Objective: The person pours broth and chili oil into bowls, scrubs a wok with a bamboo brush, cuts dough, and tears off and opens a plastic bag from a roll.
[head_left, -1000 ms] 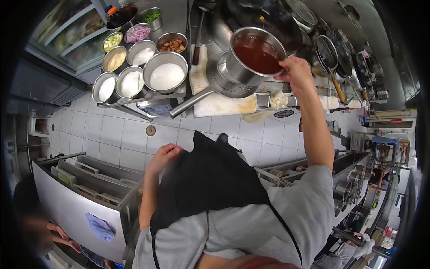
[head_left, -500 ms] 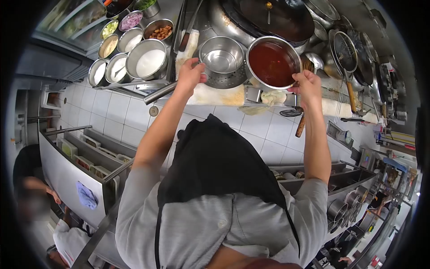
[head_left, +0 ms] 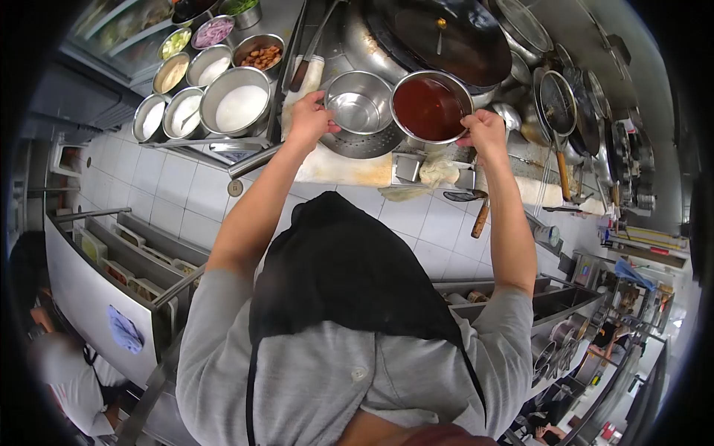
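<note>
Steel pot (head_left: 431, 109): reddish liquid, right hand (head_left: 485, 136) clamped on its edge
Bowl (head_left: 360, 104): sits on a strainer (head_left: 364, 146), left hand (head_left: 309, 119) at the rim, can't tell if gripping tbh

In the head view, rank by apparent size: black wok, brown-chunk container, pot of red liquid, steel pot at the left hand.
1. Black wok
2. Pot of red liquid
3. Steel pot at the left hand
4. Brown-chunk container
</note>
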A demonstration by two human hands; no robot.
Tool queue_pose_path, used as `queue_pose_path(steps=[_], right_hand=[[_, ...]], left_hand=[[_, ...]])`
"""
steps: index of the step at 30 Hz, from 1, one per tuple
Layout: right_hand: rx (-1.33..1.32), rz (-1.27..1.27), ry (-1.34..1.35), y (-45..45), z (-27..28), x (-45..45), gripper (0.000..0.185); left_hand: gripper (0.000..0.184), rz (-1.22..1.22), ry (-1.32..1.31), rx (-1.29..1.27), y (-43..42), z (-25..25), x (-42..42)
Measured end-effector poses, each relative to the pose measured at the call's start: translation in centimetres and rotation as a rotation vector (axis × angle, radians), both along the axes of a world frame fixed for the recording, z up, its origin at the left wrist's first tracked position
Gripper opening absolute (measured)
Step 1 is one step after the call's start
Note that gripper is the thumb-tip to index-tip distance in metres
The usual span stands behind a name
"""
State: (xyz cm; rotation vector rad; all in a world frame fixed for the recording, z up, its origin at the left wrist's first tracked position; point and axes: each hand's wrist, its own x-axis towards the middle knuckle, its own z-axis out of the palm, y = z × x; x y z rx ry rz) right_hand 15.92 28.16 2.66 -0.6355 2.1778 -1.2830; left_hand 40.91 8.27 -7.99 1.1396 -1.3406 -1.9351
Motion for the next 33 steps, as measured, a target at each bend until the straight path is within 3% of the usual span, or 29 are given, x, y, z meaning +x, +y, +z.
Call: queue_pose_path(steps=[20, 33], right_hand=[[0.339, 0.043, 0.313, -3.5, 1.1, -1.3, 0.019], [0.549, 0.157, 0.574, -6.0, 4.7, 1.5, 0.027]], left_hand=[[0.063, -0.111, 0.06, 0.082, -1.3, -0.7, 0.7], [0.057, -0.137, 0.063, 0.071, -1.5, -0.6, 1.2]])
